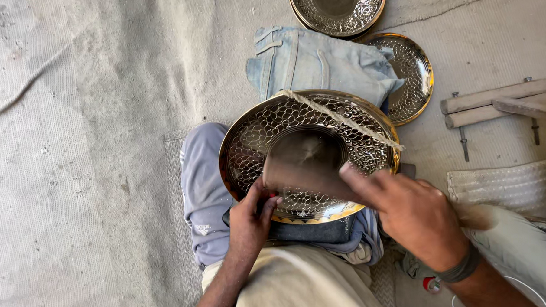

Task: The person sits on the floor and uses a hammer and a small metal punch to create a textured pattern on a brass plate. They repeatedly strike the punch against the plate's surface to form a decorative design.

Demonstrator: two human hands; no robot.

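Engraved brass tray (pixel 309 155) sits centre frame, propped on folded denim cloth (pixel 318 64), a rope (pixel 341 118) stretched across its upper right. Lower rim is pinched by left hand (pixel 251 218), fingers clenched. Right hand (pixel 414 212), lower right, is motion-blurred; a wooden-handled tool (pixel 475 216) is gripped.

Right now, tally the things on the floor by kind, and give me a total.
Patterned metal plates: 3 (one under the hands, one beside the denim, one at the top edge; that one may be a stack)
Denim pieces: 1
Wooden clamp tools: 1
Cords: 1
Total: 6
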